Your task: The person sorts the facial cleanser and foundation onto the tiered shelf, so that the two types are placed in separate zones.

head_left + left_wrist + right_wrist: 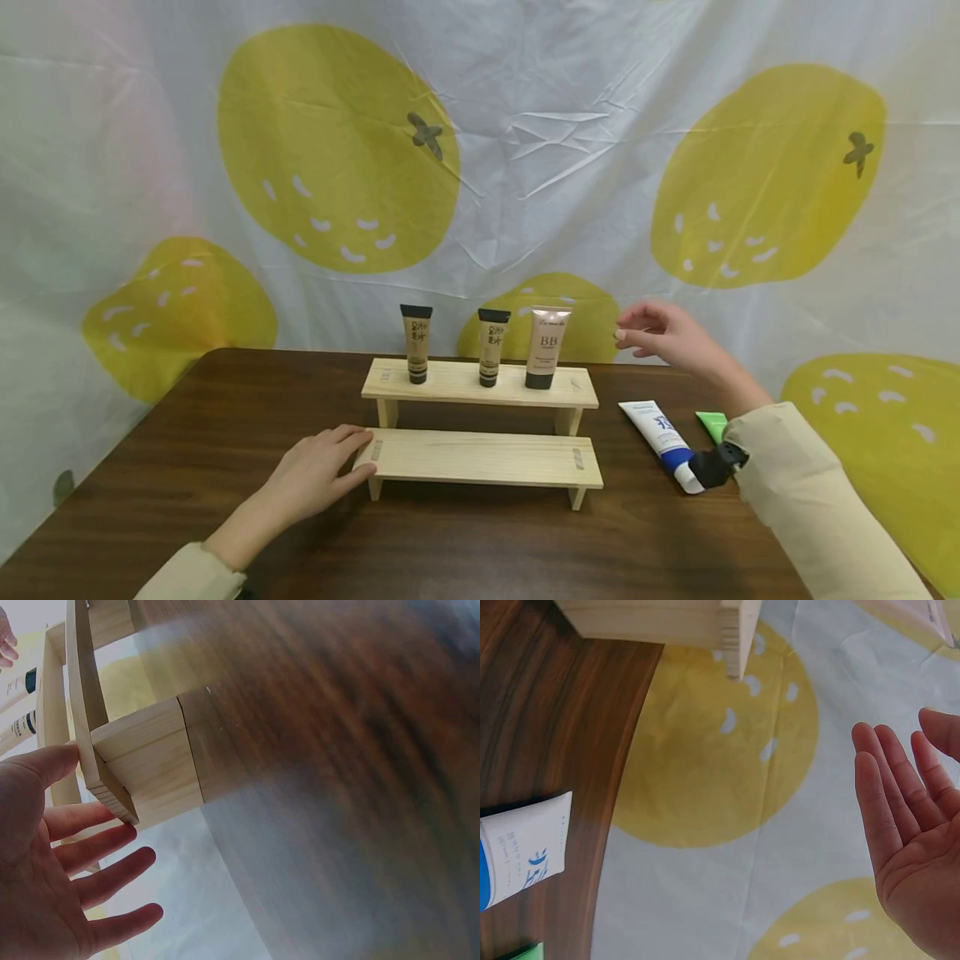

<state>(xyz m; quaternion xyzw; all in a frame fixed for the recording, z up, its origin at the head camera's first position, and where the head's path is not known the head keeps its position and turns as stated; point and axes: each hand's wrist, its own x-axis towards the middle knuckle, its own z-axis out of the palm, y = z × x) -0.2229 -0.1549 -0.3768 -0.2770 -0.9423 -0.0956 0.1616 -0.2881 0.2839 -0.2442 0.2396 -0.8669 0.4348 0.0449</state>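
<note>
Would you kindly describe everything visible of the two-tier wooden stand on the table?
The pale, unfinished-looking two-tier wooden stand sits upright on the dark brown wooden table. It has two flat shelves on short legs, the rear one higher. Three cosmetic tubes stand cap-down on the upper shelf; the lower shelf is bare. The left hand touches the lower shelf's left end with straight fingers.

My left hand (318, 471) and right hand (663, 333) are bare. Both arms wear beige sleeves (810, 508). A black wrist-mounted camera (716, 464) sits at the right cuff's 9 o'clock edge.
</note>
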